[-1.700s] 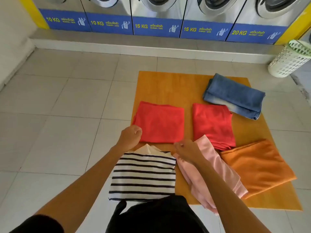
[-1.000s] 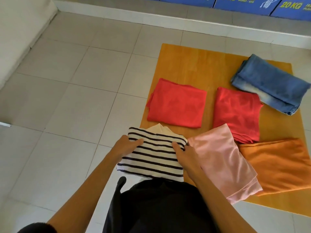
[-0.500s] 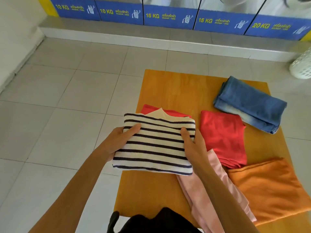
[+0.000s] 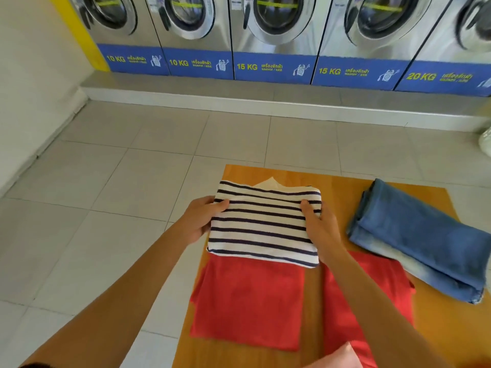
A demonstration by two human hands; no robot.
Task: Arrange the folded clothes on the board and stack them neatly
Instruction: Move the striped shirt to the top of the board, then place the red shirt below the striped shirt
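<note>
A folded white shirt with dark stripes (image 4: 263,224) is held over the far left part of the orange board (image 4: 337,187). My left hand (image 4: 202,219) grips its left edge and my right hand (image 4: 321,229) grips its right edge. Just nearer than it, a folded red cloth (image 4: 249,301) lies flat on the board. A second red cloth (image 4: 393,282) lies to its right, partly under my right forearm. Folded blue jeans (image 4: 422,240) rest at the board's right side. A corner of a pink cloth (image 4: 342,357) shows at the bottom edge.
A row of washing machines (image 4: 273,35) on a low grey step (image 4: 265,96) stands across the back. Pale floor tiles (image 4: 106,208) surround the board. A white wall (image 4: 34,88) runs along the left. A white basket's edge (image 4: 486,139) shows at far right.
Both hands took the striped shirt from the floor at the board's near edge, lifted it and carried it forward past the left red cloth to the board's far left part.
</note>
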